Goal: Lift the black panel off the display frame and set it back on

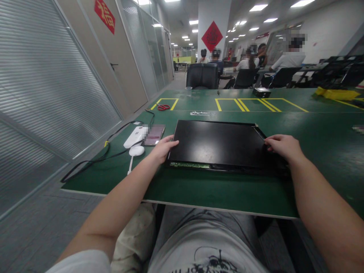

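Observation:
A black flat display panel point(217, 142) lies on the green table, glossy side up. Along its near edge a green circuit board strip point(190, 165) shows. My left hand point(165, 148) is closed around the panel's left edge, thumb on top and fingers partly hidden beneath. At the right side, my right hand point(280, 146) pinches with thumb and forefinger at the end of a thin edge strip point(259, 133) that runs down from the panel's far right corner. How far this strip stands off the panel I cannot tell.
Left of the panel lie a phone point(154, 135), a white box-shaped device point(135, 136), a round white piece point(137, 151) and black cables point(93, 161). Beyond are red-handled scissors point(163, 107), small white pieces point(199, 113), a clear cup point(188, 91) and a dark box point(261, 92). People sit further back.

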A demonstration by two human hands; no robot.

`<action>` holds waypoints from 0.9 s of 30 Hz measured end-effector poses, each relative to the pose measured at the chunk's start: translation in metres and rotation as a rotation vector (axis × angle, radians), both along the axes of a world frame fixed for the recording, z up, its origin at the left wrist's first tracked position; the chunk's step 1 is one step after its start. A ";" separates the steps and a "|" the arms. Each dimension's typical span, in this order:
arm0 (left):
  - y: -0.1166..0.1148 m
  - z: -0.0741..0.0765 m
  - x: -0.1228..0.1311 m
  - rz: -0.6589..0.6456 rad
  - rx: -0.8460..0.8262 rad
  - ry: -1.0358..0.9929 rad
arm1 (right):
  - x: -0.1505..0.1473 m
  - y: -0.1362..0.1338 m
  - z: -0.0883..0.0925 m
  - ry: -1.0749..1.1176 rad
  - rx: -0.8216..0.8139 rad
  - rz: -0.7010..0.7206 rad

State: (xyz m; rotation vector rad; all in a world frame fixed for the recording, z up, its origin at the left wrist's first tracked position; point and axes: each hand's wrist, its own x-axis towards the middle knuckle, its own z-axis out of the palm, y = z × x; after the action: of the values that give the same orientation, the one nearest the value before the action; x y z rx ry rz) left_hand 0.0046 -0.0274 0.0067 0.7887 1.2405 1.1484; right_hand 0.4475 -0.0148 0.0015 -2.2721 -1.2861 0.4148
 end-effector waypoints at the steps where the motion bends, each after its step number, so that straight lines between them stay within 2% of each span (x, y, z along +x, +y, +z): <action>1: 0.000 0.001 0.000 0.013 0.005 0.007 | 0.000 0.000 0.000 0.006 0.003 -0.001; 7: 0.003 0.002 -0.003 0.047 0.021 0.050 | 0.003 0.003 -0.007 0.041 0.024 0.010; 12: 0.005 -0.003 -0.006 0.061 0.036 0.121 | 0.005 0.006 -0.013 0.056 0.049 0.042; 17: 0.006 -0.009 -0.008 0.021 0.140 0.232 | 0.006 0.007 -0.014 0.062 0.046 0.051; 27: 0.006 -0.013 -0.010 -0.035 0.165 0.337 | 0.004 0.006 -0.013 0.017 0.066 0.085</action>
State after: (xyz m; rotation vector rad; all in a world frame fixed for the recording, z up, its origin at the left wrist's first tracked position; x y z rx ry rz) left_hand -0.0056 -0.0217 -0.0065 1.1590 1.4123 1.1300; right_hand 0.4514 -0.0085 -0.0113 -2.1612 -1.3711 0.4142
